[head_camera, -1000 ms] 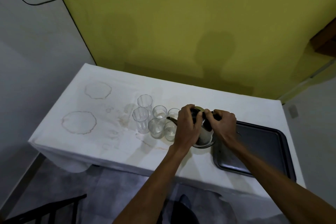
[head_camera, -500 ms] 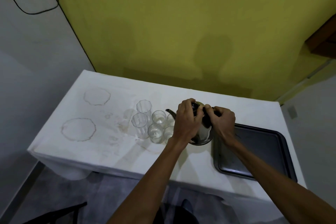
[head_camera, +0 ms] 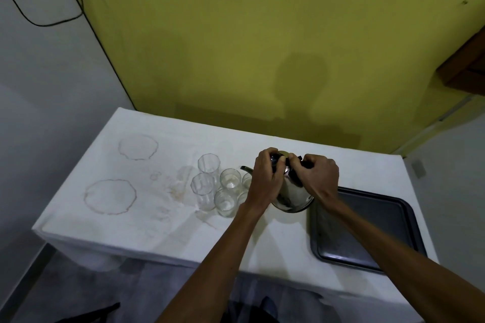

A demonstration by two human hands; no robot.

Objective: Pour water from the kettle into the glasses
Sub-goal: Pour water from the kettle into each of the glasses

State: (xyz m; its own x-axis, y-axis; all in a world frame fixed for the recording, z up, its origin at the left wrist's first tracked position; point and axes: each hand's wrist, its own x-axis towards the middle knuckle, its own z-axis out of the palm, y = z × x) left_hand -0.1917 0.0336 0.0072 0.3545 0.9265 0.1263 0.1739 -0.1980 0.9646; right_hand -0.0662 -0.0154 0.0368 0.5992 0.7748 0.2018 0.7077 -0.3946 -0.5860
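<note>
Both hands grip a steel kettle (head_camera: 291,195) tilted toward the glasses. The left hand (head_camera: 265,178) wraps over the kettle's top and left flank; the right hand (head_camera: 319,178) is clenched around the dark handle (head_camera: 299,165) at the top. The thin spout (head_camera: 246,168) points left, its tip above a cluster of clear glasses (head_camera: 227,186), two tall faceted ones at the left, shorter ones just beside the kettle. Whether water is flowing cannot be told. A dark tray (head_camera: 367,228) lies to the right, its near-left corner just beside the kettle. All rest on a white-covered table (head_camera: 147,220) marked with ring stains (head_camera: 110,196).
</note>
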